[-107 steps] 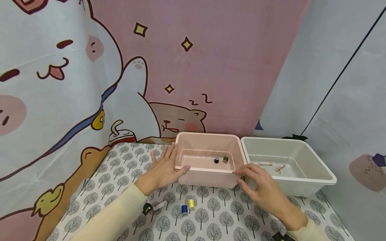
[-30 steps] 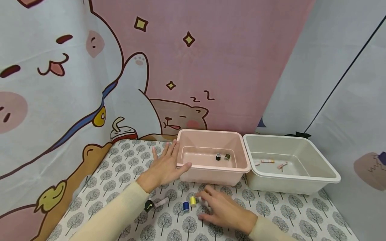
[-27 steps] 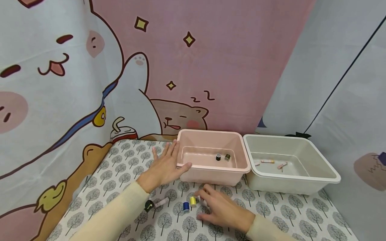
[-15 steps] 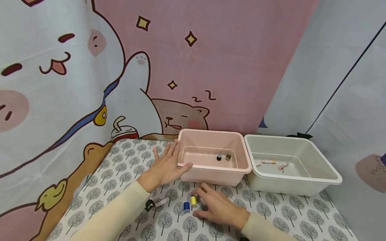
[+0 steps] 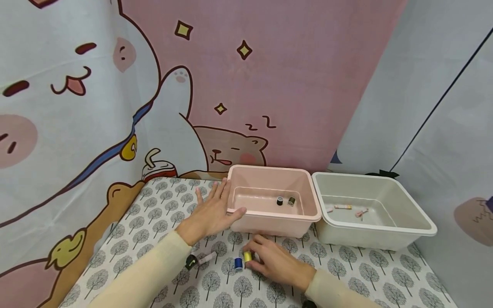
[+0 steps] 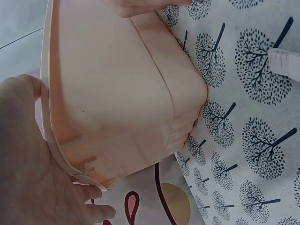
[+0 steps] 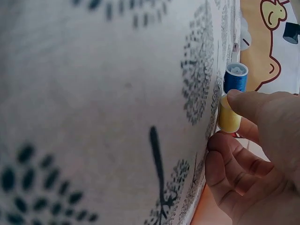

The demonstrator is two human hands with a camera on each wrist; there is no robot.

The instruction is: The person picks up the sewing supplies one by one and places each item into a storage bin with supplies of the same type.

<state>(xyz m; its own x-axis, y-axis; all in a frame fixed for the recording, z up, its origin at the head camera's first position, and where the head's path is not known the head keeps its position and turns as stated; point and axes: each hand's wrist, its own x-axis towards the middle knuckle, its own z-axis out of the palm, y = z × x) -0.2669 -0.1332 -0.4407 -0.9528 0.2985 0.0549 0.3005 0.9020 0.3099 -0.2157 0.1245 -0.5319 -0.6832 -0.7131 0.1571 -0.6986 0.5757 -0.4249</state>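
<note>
My left hand (image 5: 212, 214) rests with spread fingers on the left corner of a pink plastic bin (image 5: 269, 217); the left wrist view shows it at the bin's rim (image 6: 45, 93). In front of the bin, my right hand (image 5: 275, 262) pinches a yellow thread spool (image 5: 247, 256) between thumb and forefinger. The right wrist view shows the thumb on that spool (image 7: 228, 117), its other fingers curled beside it. Close to its left, a blue thread spool (image 5: 238, 264) stands upright on the cloth. Inside the pink bin lie a black spool (image 5: 280, 200) and an olive spool (image 5: 291, 201).
A white bin (image 5: 377, 229) adjoins the pink one on the right, with several small pinkish pieces (image 5: 343, 207) inside. A pale pink stick-like piece (image 5: 208, 257) lies near my left forearm. Tree-print cloth (image 5: 212, 282) covers the table; a printed curtain (image 5: 292, 85) hangs behind.
My right hand left the pink bin's front rim, came down to the spools, then moved slightly left and closed finger and thumb on the yellow spool. The left hand stays on the bin.
</note>
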